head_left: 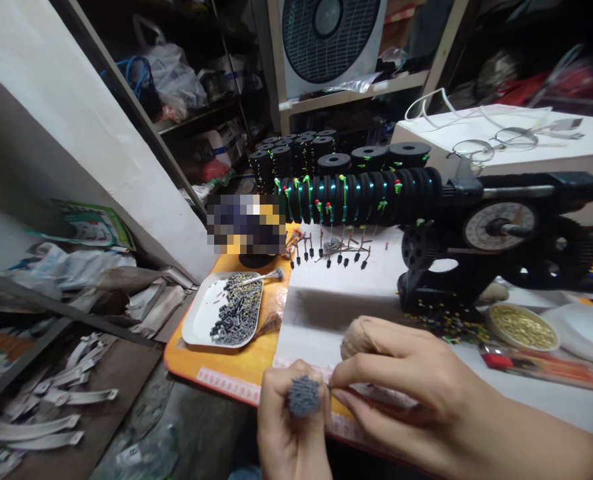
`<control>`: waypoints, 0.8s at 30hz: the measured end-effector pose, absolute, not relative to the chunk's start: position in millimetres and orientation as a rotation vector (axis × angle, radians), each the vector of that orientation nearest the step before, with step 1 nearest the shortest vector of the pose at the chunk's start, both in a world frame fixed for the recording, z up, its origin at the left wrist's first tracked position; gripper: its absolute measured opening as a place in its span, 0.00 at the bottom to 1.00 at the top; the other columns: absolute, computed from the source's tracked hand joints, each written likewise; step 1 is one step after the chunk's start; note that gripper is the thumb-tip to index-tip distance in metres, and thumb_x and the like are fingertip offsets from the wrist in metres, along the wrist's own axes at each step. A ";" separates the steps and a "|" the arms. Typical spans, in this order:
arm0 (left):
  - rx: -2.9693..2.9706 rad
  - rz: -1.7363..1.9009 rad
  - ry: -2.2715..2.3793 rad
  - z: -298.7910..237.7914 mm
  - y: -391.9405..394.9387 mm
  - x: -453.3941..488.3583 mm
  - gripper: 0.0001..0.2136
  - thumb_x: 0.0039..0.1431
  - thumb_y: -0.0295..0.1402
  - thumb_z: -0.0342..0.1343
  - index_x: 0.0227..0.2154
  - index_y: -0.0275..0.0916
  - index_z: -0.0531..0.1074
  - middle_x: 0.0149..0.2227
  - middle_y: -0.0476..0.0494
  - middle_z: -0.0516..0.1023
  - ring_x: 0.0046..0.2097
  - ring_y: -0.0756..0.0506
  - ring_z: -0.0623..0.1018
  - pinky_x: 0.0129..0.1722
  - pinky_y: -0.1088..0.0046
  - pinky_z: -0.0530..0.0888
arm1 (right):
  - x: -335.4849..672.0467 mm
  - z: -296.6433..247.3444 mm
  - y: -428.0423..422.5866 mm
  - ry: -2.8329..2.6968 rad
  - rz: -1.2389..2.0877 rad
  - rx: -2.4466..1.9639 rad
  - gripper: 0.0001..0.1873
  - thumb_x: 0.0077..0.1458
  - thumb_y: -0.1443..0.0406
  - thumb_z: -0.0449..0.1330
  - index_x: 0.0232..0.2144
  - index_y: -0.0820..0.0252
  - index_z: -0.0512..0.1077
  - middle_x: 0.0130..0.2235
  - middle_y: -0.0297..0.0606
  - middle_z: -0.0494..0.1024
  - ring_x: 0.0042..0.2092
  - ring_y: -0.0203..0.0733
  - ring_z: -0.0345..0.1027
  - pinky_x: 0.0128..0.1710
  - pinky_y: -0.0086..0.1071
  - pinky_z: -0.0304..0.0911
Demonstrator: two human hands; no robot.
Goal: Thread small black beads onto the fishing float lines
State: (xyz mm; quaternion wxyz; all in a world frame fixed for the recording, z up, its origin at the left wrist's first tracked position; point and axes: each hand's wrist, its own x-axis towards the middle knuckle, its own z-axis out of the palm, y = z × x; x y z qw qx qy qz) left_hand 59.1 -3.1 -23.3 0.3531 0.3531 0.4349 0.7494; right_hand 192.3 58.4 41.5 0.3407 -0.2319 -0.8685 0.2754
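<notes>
My left hand [292, 433] is closed around a bundle of thin grey pieces [303, 396], whose packed ends face up between thumb and fingers. Right beside it, my right hand [421, 390] pinches with thumb and forefinger close to the bundle; whatever is between those fingertips is too small to make out. A tan wrapping [355, 339] covers one finger of the right hand. Both hands are over the near edge of the orange table [216, 367]. Beyond them, a white tray [194, 325] holds many small grey, black and yellow pieces.
A black winding machine [496, 227] with a dial carries a row of black foam spools [356, 197] with green and red beads. Small weighted lines [329, 253] hang below. More spools [333, 161] stand behind. At right are a bowl of gold bits [523, 327] and a red-orange packet [543, 368].
</notes>
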 end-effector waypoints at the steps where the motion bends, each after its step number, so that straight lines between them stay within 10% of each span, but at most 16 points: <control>1: 0.951 1.967 1.100 -24.7 -1.8 56.9 0.08 0.66 0.36 0.58 0.30 0.43 0.71 0.22 0.56 0.61 0.25 0.52 0.62 0.26 0.77 0.62 | 192.6 42.7 58.1 -2.287 0.711 -0.597 0.05 0.62 0.71 0.61 0.36 0.63 0.77 0.29 0.35 0.68 0.30 0.36 0.60 0.27 0.28 0.58; 13: 1.277 2.100 0.870 -20.8 7.0 29.0 0.05 0.67 0.31 0.54 0.40 0.47 0.74 0.18 0.57 0.63 0.18 0.52 0.62 0.21 0.75 0.64 | 196.0 42.9 61.9 -2.348 0.411 -0.530 0.11 0.66 0.73 0.53 0.38 0.63 0.75 0.36 0.43 0.76 0.35 0.39 0.70 0.32 0.29 0.68; 20: 1.346 2.228 0.939 -46.5 -1.4 13.6 0.09 0.65 0.32 0.56 0.27 0.48 0.72 0.12 0.57 0.63 0.13 0.52 0.56 0.15 0.73 0.61 | 211.4 38.0 95.4 -2.357 -0.354 -0.380 0.13 0.65 0.76 0.52 0.41 0.65 0.75 0.43 0.50 0.82 0.50 0.53 0.76 0.53 0.53 0.72; 24: 1.395 2.287 1.032 -49.1 1.5 17.3 0.08 0.65 0.35 0.57 0.28 0.48 0.73 0.13 0.57 0.65 0.14 0.51 0.60 0.17 0.72 0.64 | 199.5 37.1 78.0 -2.386 -0.124 -0.439 0.13 0.65 0.76 0.50 0.45 0.73 0.74 0.47 0.54 0.81 0.51 0.49 0.76 0.56 0.41 0.71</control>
